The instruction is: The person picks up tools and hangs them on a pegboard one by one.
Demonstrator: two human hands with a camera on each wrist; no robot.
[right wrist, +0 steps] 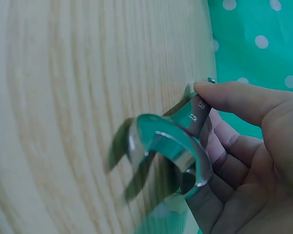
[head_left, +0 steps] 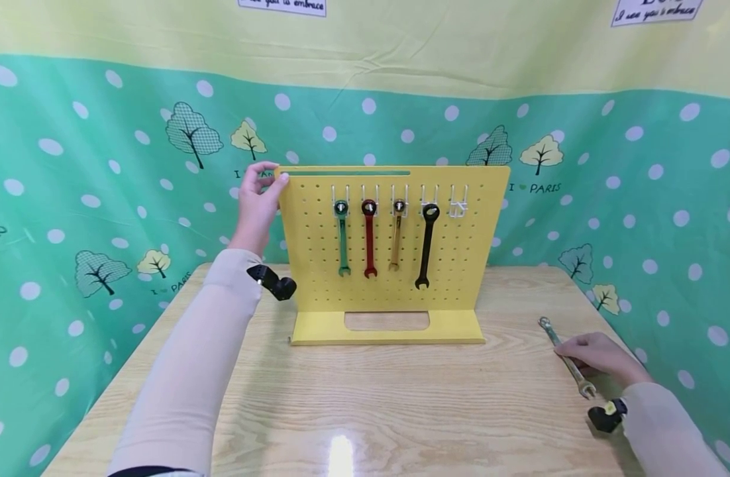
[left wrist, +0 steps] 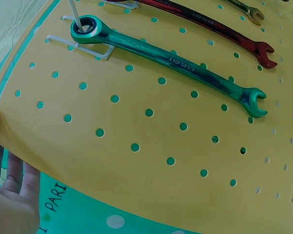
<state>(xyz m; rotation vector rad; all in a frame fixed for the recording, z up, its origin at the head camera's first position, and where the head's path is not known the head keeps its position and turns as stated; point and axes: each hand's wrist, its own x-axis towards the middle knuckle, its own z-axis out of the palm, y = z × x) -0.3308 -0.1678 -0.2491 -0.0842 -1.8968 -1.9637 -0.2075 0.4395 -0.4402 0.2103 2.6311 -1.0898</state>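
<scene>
At the top left corner of a yellow pegboard [head_left: 448, 285], my left hand [head_left: 259, 209] grips the edge, thumb in front and fingers behind. Green [head_left: 343, 245], red [head_left: 369, 248], gold [head_left: 396, 238] and black [head_left: 426, 248] combination wrenches hang by their ring ends from white hooks. The rightmost white hook [head_left: 458, 207] bears no wrench. Off to the right, my right hand [head_left: 603, 358] pinches a silver combination wrench [head_left: 572, 369] by its middle, close over the table. Its open end [right wrist: 200, 163] faces the camera in the right wrist view.
The pegboard stands on its own base [head_left: 320, 328] toward the back of the wooden table [head_left: 401, 411]. A green and yellow patterned curtain [head_left: 365, 126] encloses the table at the back and sides. A black camera [head_left: 272, 283] is strapped to the left wrist.
</scene>
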